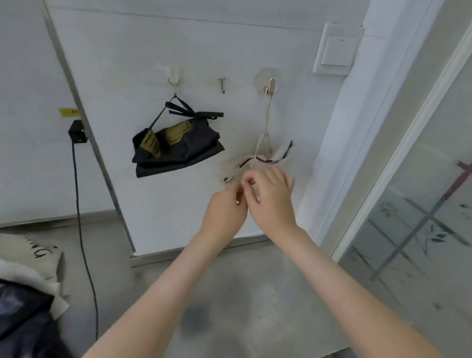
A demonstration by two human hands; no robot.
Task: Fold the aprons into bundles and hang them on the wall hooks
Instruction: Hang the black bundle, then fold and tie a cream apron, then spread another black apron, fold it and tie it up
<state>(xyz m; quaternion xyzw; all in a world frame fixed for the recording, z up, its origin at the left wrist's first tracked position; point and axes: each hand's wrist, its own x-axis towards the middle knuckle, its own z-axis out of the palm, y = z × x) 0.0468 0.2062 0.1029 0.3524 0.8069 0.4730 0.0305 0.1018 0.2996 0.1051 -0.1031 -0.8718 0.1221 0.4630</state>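
The dark bundle (175, 146) already hangs from the left hook (175, 78), tied with a bow. The cream bundle (254, 163), pale and creased, dangles by its strap from the right hook (270, 87). My left hand (225, 209) and right hand (271, 192) pinch it, each grip narrow. The middle hook (222, 85) is bare, and more fabric (12, 289) waits at lower left.

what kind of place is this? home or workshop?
Probably a home, at a wall corner beside a patterned glass door. Cues: small wall hooks holding a folded dark apron and a pale apron, a household light switch, and a cushion at lower left.
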